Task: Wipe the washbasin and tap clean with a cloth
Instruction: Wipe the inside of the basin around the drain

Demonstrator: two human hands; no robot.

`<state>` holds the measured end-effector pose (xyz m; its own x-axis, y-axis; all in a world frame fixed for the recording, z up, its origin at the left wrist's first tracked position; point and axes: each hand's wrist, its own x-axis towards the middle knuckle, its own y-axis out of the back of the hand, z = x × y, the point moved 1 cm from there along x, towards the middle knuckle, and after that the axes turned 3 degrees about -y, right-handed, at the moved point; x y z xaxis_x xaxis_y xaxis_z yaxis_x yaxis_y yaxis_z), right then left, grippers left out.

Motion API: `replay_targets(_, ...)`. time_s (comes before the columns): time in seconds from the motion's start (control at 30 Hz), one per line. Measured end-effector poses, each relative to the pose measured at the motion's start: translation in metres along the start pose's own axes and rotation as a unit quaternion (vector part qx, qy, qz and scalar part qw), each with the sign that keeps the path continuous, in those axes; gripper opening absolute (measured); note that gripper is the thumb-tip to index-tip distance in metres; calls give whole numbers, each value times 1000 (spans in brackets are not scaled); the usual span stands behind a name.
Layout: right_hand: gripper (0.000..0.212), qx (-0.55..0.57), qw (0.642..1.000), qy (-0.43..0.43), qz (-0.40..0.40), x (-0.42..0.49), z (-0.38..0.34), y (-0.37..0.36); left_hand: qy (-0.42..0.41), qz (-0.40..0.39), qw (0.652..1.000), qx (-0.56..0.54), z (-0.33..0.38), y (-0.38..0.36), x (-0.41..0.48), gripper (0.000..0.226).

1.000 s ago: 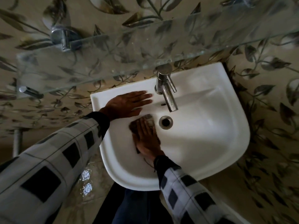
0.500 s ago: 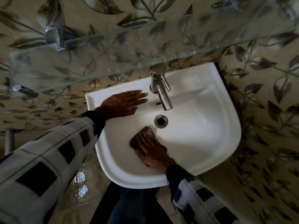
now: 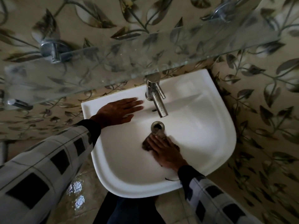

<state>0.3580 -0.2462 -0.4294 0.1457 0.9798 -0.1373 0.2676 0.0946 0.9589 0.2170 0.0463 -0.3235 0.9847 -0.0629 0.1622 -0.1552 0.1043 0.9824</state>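
A white washbasin hangs on the leaf-patterned wall. Its chrome tap stands at the back rim, spout reaching out over the round drain. My right hand lies flat inside the bowl, pressing a dark brown cloth against the porcelain just below the drain. Most of the cloth is hidden under the palm. My left hand rests flat on the basin's back left ledge, fingers spread toward the tap, holding nothing.
A glass shelf on chrome brackets juts out above the tap and the basin's back edge. A chrome fitting sticks out of the wall at left. Tiled floor with wet glints lies below.
My right hand has slid the cloth to the right across the bowl, from left of the drain to directly below it. The left hand has stayed on the ledge.
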Motion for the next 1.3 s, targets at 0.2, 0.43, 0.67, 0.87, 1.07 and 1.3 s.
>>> replay_targets(0.2, 69, 40, 965, -260, -4, 23, 8, 13, 7, 2, 1000, -2, 0, 0, -1, 52)
replay_targets(0.43, 61, -96, 989, -28, -110, 4, 69, 17, 6, -5, 1000, 2, -1, 0, 1, 52)
replay_targets(0.67, 57, -134, 977, -166, -14, 35, 122, 73, -4, 13, 1000, 1, -1, 0, 1, 52)
replay_targets(0.87, 66, -172, 964, -201, 4, 0, 127, 88, -5, -4, 1000, 6, -2, 2, -1, 52)
replay_targets(1.07, 70, -135, 969, -179, -105, -47, 89, 66, 1, -10, 1000, 1, 0, 2, -1, 53)
replay_targets(1.3, 50, 179, 934, -309, -27, -39, 41, 77, 1, 18, 1000, 2, 4, 7, 2, 52)
